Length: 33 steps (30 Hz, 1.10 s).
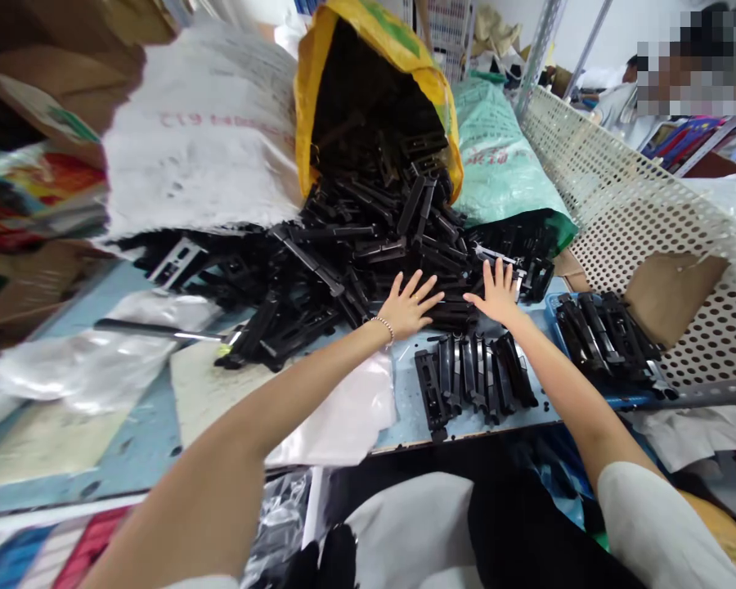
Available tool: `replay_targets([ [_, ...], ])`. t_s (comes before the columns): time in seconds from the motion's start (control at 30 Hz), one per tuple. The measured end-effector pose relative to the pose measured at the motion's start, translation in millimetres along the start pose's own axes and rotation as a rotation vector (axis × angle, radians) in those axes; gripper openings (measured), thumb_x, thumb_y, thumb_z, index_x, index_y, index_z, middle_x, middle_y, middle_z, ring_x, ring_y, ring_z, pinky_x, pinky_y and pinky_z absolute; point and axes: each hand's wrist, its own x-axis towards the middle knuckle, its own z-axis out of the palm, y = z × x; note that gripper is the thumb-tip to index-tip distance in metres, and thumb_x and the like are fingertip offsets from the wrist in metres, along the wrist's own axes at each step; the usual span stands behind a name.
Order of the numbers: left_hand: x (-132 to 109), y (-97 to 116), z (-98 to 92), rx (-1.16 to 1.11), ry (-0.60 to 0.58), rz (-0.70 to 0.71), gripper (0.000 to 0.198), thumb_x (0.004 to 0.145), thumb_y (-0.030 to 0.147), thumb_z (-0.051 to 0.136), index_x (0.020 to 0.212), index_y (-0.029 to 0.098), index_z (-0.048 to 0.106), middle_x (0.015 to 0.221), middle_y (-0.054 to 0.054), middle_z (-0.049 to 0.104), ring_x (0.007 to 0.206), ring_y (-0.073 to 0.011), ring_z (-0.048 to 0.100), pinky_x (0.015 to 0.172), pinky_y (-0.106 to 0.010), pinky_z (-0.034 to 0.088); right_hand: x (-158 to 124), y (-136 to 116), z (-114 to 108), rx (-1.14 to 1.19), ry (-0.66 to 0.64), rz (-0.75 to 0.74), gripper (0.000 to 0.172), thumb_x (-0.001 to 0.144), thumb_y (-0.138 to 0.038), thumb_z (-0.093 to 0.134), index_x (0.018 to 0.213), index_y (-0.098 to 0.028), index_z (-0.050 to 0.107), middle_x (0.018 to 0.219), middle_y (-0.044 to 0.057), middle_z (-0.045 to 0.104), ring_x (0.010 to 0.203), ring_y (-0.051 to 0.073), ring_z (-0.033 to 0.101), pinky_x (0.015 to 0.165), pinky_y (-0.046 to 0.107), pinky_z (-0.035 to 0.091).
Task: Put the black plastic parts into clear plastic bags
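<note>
My left hand (408, 306) reaches over the front of a heap of long black parts (368, 245), its fingers spread and holding nothing. To its right my right hand (498, 298) is also spread open, palm down, at the heap's right front edge. The parts look like plastic bodies, some with shiny metal strips; their exact kind is unclear. Just in front of my hands, a row of the same parts (475, 372) lies side by side near the table edge. Whether my fingertips touch the pile, I cannot tell.
A yellow sack (457, 135) gapes over the heap, with a white sack (202, 139) left and a green sack (503, 151) right. A blue tray (552, 307) holds more parts beside a perforated panel (644, 200). A black-handled tool (153, 329) lies left. Another person (626, 106) is behind.
</note>
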Motion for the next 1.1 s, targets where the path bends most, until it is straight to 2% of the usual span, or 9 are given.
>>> replay_targets([
  [0.23,41,-8,11.0,-0.016,0.009,-0.078,0.066,0.096,0.041,0.06,0.158,0.028,0.041,0.174,-0.011,0.016,0.162,-0.0358,0.005,0.125,-0.069,-0.003,31,21,-8,0.143,-0.018,0.016,0.087,0.094,-0.063,0.053,0.166,-0.028,0.019,0.175,0.012,-0.001,0.159,0.046,-0.004,0.111,0.081,0.027],
  [0.4,23,-1,-10.7,-0.047,-0.07,-0.083,0.069,0.088,0.024,0.069,0.154,0.024,0.048,0.173,-0.016,0.016,0.161,-0.0378,0.012,0.124,-0.071,0.002,-7,26,-17,0.291,0.121,-0.149,0.064,0.095,-0.045,0.059,0.152,-0.018,0.049,0.166,0.019,0.032,0.156,0.04,0.023,0.122,0.066,0.028],
  [0.5,-9,10,-29.5,-0.097,-0.008,-0.094,0.067,0.088,0.019,0.066,0.153,0.023,0.049,0.172,-0.016,0.023,0.159,-0.0375,0.02,0.126,-0.067,0.013,-48,21,-21,0.382,0.114,-0.269,0.047,0.095,-0.038,0.059,0.138,-0.018,0.063,0.149,0.017,0.054,0.146,0.033,0.043,0.124,0.056,0.034],
  [0.6,-64,43,-38.0,-0.233,0.109,-0.136,0.059,0.093,0.025,0.061,0.151,0.02,0.05,0.164,-0.018,0.039,0.152,-0.0368,0.034,0.124,-0.059,0.03,-91,13,-25,0.476,0.07,-0.363,0.038,0.096,-0.035,0.059,0.131,-0.021,0.067,0.138,0.013,0.063,0.137,0.029,0.053,0.119,0.052,0.041],
  [0.7,-128,104,-28.5,-0.386,0.254,-0.214,0.056,0.098,0.034,0.055,0.152,0.02,0.047,0.153,-0.018,0.05,0.146,-0.0345,0.043,0.122,-0.057,0.036,-121,-3,-30,0.523,0.044,-0.381,0.033,0.098,-0.032,0.058,0.128,-0.021,0.069,0.128,0.012,0.067,0.127,0.028,0.06,0.114,0.05,0.047],
  [0.8,-167,172,-4.9,-0.511,0.324,-0.394,0.08,0.093,0.048,0.064,0.16,0.021,0.03,0.159,-0.022,0.041,0.149,-0.0367,0.04,0.12,-0.057,0.04,-135,-31,-28,0.499,0.02,-0.475,0.033,0.099,-0.029,0.056,0.129,-0.022,0.068,0.131,0.012,0.067,0.129,0.029,0.059,0.116,0.05,0.045],
  [0.87,-172,203,11.7,-0.547,0.338,-0.516,0.093,0.087,0.052,0.072,0.161,0.019,0.026,0.165,-0.025,0.031,0.151,-0.0407,0.037,0.118,-0.06,0.041,-139,-50,-20,0.438,-0.032,-0.575,0.036,0.1,-0.026,0.056,0.134,-0.023,0.066,0.14,0.012,0.064,0.135,0.029,0.055,0.119,0.052,0.041],
  [0.97,-162,217,25.8,-0.578,0.385,-0.631,0.075,0.09,0.042,0.07,0.154,0.019,0.04,0.162,-0.024,0.039,0.149,-0.0398,0.043,0.118,-0.059,0.041,-142,-67,-4,0.304,-0.103,-0.651,0.041,0.1,-0.023,0.054,0.14,-0.02,0.062,0.151,0.014,0.056,0.144,0.032,0.047,0.124,0.058,0.032],
  [1.1,-158,196,21.3,-0.783,0.483,-0.809,0.051,0.093,0.028,0.056,0.143,0.02,0.057,0.138,-0.014,0.067,0.13,-0.031,0.063,0.111,-0.049,0.051,-142,-63,8,0.258,-0.139,-0.667,0.043,0.101,-0.021,0.051,0.143,-0.017,0.058,0.153,0.017,0.054,0.144,0.034,0.048,0.126,0.064,0.025],
])
